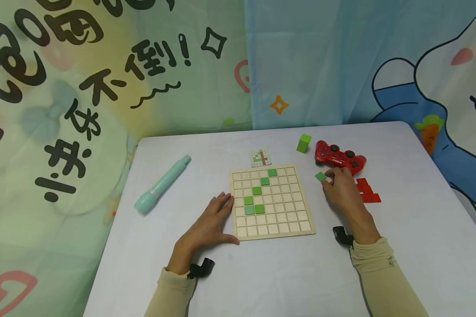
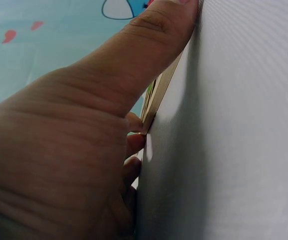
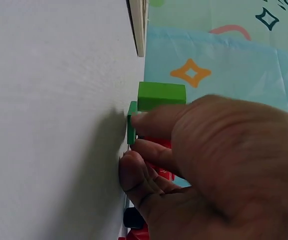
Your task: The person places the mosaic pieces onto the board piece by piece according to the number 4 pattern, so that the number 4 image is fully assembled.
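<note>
A wooden grid board (image 1: 285,211) lies mid-table with several green tiles (image 1: 256,190) set in a rough diagonal. My left hand (image 1: 222,215) lies flat on the table against the board's left edge, thumb along its near corner. In the left wrist view the left hand's (image 2: 134,135) thumb and fingers touch the board's edge (image 2: 158,95). My right hand (image 1: 328,179) pinches a loose green tile (image 1: 321,176) on the table right of the board. The right wrist view shows the right hand (image 3: 131,145) with a fingertip on that green tile (image 3: 132,122).
A red game controller (image 1: 340,157) sits just behind my right hand, with red tiles (image 1: 366,190) to its right. A green block (image 1: 303,143) and a small pattern card (image 1: 260,157) lie behind the board. A teal pen-like tube (image 1: 162,184) lies at the left.
</note>
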A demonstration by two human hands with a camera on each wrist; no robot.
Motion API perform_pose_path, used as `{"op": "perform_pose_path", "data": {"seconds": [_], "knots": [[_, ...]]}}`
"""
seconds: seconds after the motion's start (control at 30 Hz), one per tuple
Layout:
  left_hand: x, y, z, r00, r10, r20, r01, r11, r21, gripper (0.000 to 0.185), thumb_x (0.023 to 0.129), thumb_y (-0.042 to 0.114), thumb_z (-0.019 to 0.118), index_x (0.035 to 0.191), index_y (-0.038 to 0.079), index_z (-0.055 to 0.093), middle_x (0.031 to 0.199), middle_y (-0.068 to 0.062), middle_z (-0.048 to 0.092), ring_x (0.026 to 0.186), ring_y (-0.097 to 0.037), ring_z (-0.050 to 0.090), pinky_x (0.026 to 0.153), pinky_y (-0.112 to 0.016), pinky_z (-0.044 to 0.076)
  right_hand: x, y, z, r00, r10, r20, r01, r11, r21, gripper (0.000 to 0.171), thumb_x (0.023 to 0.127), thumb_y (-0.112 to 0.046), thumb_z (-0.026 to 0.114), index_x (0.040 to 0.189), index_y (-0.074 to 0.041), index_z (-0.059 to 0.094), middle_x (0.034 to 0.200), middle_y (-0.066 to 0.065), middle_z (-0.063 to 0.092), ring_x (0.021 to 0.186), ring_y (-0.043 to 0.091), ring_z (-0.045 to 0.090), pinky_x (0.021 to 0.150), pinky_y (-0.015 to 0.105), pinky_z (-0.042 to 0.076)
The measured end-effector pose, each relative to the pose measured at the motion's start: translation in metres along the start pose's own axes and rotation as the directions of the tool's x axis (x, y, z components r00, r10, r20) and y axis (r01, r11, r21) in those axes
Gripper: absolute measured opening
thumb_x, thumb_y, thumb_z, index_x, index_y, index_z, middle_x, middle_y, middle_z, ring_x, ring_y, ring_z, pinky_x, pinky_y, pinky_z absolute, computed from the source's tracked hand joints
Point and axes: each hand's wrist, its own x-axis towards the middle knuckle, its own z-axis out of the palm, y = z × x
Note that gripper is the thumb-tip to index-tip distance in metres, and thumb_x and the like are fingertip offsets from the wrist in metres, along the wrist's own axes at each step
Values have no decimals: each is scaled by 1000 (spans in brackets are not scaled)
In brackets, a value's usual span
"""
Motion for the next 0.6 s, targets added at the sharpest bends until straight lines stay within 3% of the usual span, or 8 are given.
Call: {"op": "perform_pose_path", "data": {"seconds": [0.13,0.3,0.5,0.6], "knots": [[0,-2,0,1000,-5,6,5,1000,7,133,71,52,98,170,6,22,178,-13,22,169,-32,12,140,-49,16,2,-4,2,1000,17,19,-17,1000,4,49,104,-22,68,140,7,55,135,31,45,105,38,56,81,46,59],[0,-4,1,1000,-9,19,9,1000,11,133,72,53,96,171,8,20,178,-13,21,170,-31,10,141,-46,14,6,-8,4,1000,20,22,-20,1000,-8,46,105,-23,68,135,9,54,138,33,44,113,42,53,96,57,60],[1,-5,2,1000,7,4,-7,1000,19,132,71,53,97,170,7,22,178,-13,22,170,-32,12,140,-48,17,5,-11,2,1000,19,21,-19,1000,0,43,104,-19,65,134,10,54,133,32,49,111,41,52,93,56,59],[1,-5,2,1000,8,-3,-8,1000,16,132,71,53,97,170,7,23,178,-13,23,169,-32,13,140,-48,18,0,-19,-2,999,-25,44,24,999,25,42,104,-19,66,135,8,56,129,28,53,108,38,54,89,50,58]]}}
